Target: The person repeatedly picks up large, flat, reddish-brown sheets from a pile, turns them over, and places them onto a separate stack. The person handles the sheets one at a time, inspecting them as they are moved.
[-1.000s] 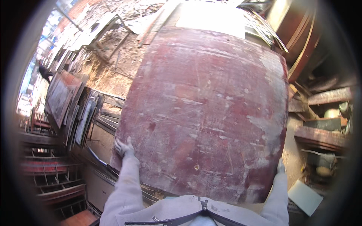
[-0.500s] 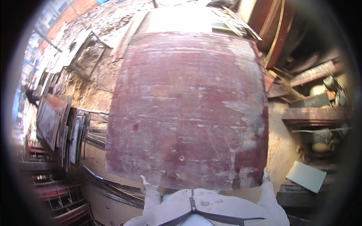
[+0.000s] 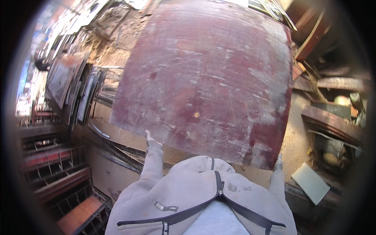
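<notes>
A big, worn, reddish-brown plywood panel (image 3: 203, 78) with pale scrapes and one small round hole spreads out in front of me. My left hand (image 3: 152, 140) is closed on its near edge, left of the middle, thumb on top and fingers hidden beneath. At the panel's near right corner, my right hand (image 3: 278, 163) grips the side edge; only part of it shows. Both arms in light grey sleeves reach forward to the panel.
Several upright panels (image 3: 68, 84) lean together at the left. Below them are dark metal frames (image 3: 45, 158) and long strips on the ground (image 3: 117, 154). To the right lie reddish beams (image 3: 333, 123), a pale rectangular slab (image 3: 310, 183) and clutter. Thin strips (image 3: 274, 9) lie beyond the panel.
The view has tipped down and swung a little, so the panel and both hands sit higher in it and more of my jacket shows. Both hands keep their hold on the panel.
</notes>
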The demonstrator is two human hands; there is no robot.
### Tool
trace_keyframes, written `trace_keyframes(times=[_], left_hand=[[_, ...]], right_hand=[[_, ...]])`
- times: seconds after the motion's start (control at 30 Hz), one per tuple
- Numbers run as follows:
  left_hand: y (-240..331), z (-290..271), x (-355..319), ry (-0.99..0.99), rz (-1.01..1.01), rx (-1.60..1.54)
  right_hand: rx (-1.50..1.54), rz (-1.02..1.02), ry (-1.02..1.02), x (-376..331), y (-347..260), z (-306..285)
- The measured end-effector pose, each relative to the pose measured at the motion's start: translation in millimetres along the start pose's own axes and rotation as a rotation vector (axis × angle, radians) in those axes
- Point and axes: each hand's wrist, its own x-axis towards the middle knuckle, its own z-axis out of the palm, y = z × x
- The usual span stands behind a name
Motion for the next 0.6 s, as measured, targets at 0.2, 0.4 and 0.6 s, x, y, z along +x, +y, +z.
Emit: trace_keyframes(times=[0.2, 0.4, 0.6], left_hand=[[-22.9, -12.7, 20.4, -0.112, 0.07, -0.013], [-27.2, -11.1, 45.0, -0.363, -0.001, -0.043], [-8.9, 1.9, 48.0, -0.206, 0.011, -0.057]], right_hand=[[0.002, -0.045, 0.004, -5.0, -2.4, -1.6], [0.015, -0.042, 0.007, -3.2, 3.8, -6.1], [-0.039, -0.033, -0.037, 2.8, -1.6, 1.6]])
